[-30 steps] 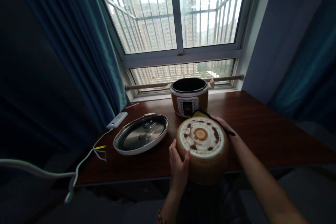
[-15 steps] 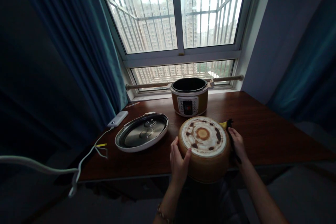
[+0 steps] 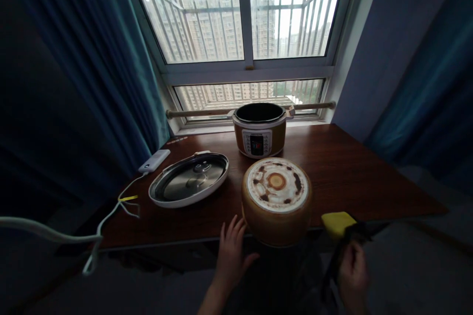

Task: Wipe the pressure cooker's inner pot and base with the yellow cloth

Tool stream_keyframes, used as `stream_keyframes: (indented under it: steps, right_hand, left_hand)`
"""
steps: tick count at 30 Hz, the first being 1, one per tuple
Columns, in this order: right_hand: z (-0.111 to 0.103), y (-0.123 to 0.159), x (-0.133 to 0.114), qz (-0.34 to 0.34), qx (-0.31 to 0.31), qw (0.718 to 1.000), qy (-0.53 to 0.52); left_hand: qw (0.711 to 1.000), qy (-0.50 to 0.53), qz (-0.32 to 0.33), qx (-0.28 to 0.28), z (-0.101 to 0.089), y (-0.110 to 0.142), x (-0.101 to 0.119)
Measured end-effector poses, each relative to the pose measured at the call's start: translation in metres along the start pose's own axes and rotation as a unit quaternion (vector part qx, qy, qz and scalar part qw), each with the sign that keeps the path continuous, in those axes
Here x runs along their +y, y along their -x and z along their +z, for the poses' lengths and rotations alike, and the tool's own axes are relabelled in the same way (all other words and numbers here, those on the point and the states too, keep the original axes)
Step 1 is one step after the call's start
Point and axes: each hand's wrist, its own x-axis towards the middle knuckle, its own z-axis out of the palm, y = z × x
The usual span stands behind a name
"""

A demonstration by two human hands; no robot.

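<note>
A golden-brown inner pot (image 3: 277,229) stands upside down at the table's near edge. Its pale round base, marked with dark brown stains, faces up. My left hand (image 3: 231,253) is beside its lower left side, fingers spread and holding nothing; whether a fingertip touches the pot is hard to tell. Off to the right, past the table edge, my right hand (image 3: 353,270) is closed on a yellow-and-black cloth (image 3: 338,224), slightly blurred. Behind the pot stands an electric pressure cooker body (image 3: 260,140) with a control panel. Its detached lid (image 3: 190,200) lies inner side up at left.
On the table's left sit a white power bank (image 3: 155,161) and a white cable (image 3: 107,219) with a yellow tie, running off the left edge. The wooden table (image 3: 332,167) meets a barred window (image 3: 207,24). Blue curtains (image 3: 111,59) hang at both sides.
My left hand has let go of the inner pot and drawn down and left. My right hand has moved away from the pot's right side, down and right, carrying the cloth.
</note>
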Motion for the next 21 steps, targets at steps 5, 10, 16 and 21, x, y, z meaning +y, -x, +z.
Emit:
stream_keyframes:
  steps: [5, 10, 16, 21]
  right_hand:
    - [0.045, 0.027, 0.011, -0.252, -0.134, 0.957, 0.046]
    - [0.059, 0.019, 0.021, -0.297, -0.112, 0.940, 0.130]
    - [0.058, 0.007, 0.016, -0.338, -0.144, 0.927, 0.069]
    - [0.041, 0.006, 0.007, -0.421, -0.059, 0.896, 0.128]
  left_hand:
    - [0.996, -0.079, 0.026, 0.041, 0.019, -0.003, 0.002]
    - [0.992, -0.083, 0.057, 0.078, 0.017, -0.012, -0.002]
    - [0.982, -0.129, 0.082, 0.110, 0.008, -0.012, -0.006]
    - [0.980, -0.144, 0.062, 0.119, 0.000, -0.013, -0.015]
